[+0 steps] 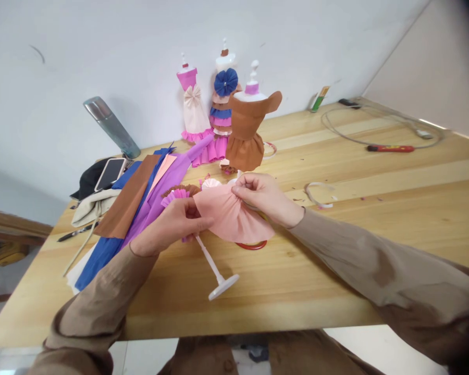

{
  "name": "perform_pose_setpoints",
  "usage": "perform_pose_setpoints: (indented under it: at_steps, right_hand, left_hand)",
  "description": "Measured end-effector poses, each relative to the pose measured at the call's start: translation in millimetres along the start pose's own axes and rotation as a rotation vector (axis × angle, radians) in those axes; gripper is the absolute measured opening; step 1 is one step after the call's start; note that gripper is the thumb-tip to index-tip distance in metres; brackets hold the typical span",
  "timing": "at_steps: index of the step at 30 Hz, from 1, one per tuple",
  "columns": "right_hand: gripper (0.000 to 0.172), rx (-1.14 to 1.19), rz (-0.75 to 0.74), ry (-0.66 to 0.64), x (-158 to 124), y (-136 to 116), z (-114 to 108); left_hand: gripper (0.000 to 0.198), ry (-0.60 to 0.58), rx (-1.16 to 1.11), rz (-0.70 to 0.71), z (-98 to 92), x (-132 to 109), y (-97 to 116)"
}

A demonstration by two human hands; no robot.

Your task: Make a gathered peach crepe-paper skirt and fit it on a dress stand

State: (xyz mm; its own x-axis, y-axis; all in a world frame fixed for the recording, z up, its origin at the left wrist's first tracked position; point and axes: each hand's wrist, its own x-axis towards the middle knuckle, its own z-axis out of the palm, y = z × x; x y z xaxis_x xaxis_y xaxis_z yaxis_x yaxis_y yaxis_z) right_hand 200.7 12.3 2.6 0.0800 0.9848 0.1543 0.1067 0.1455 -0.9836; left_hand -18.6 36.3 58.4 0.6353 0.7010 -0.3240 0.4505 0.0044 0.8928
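A sheet of light pink crepe paper, gathered into folds near its upper edge, is stretched between both hands above the table. My right hand pinches the gathered edge between thumb and fingers. My left hand grips the paper's left side. Beneath the left hand, a white stand with a round base leans at an angle; its upper end is hidden. Just behind the paper rises a small dress form in a brown paper dress. Pleated magenta paper shows beside my left hand.
Two more dressed forms, one with a pink bodice and one with a blue rosette, stand by the wall. Coloured paper strips, a phone and a metallic bottle lie left. A red-handled tool with a cable lies right.
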Motion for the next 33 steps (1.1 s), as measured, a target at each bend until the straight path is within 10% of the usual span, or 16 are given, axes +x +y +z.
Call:
perform_pose_setpoints:
  at_steps: [10, 22, 33]
  right_hand:
    - [0.034, 0.041, 0.011, -0.027, 0.1, -0.4, 3.1]
    - [0.034, -0.097, -0.048, -0.046, -1.5, -2.5, 2.9]
    - [0.036, -0.203, -0.06, -0.046, 0.0, 3.1, 2.1]
  left_hand:
    - [0.039, 0.261, 0.113, 0.24, -11.9, 10.1, 16.7]
    - [0.034, -0.029, 0.246, 0.239, 0.1, 50.6, 20.6]
    - [0.038, 0.149, 0.316, 0.409, 9.1, 65.1, 0.9]
